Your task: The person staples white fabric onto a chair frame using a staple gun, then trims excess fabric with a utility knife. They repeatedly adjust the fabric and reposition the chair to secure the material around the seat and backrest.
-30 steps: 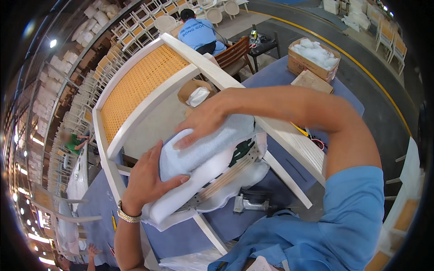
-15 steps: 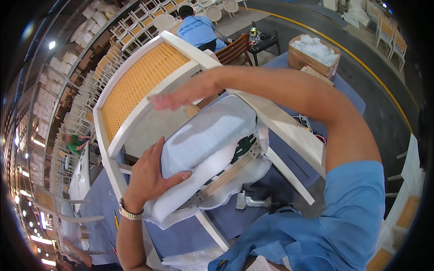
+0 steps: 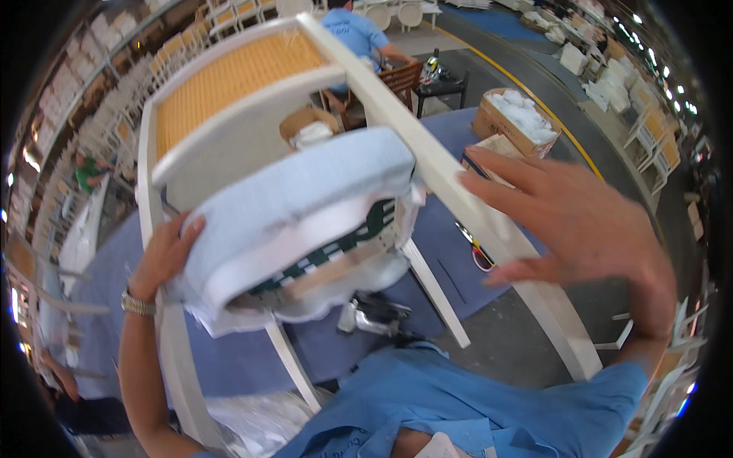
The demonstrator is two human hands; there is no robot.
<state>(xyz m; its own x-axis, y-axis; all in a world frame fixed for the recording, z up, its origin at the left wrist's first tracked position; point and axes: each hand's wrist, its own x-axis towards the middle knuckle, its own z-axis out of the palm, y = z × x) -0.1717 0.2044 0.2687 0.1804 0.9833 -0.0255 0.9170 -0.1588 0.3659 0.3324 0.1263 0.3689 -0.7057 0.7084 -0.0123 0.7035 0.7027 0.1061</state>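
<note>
A pale wooden chair frame (image 3: 412,145) with a woven cane back panel (image 3: 237,72) lies tilted in front of me. Its padded seat (image 3: 305,179) wears light blue-grey fabric; white padding, dark green webbing (image 3: 336,256) and a wooden seat frame show along its exposed underside. My left hand (image 3: 164,256) grips the seat's left corner, thumb against the fabric, fingers partly hidden. My right hand (image 3: 573,217) is raised over the chair's right rail, fingers spread and somewhat blurred, holding nothing. Beneath the seat, a silver and black power drill (image 3: 374,313) lies on the table.
The chair stands over a blue-covered table (image 3: 450,278). Scissors (image 3: 479,256) lie beside its right rail. A carton (image 3: 504,126) of white stuffing sits at the far right, another open carton (image 3: 294,122) beyond the seat. A person in blue (image 3: 355,34) works ahead; chairs fill the left.
My right hand has swung from above the seat to the right, over the rail. My left hand and the seat have shifted left in view, and the seat's underside shows more.
</note>
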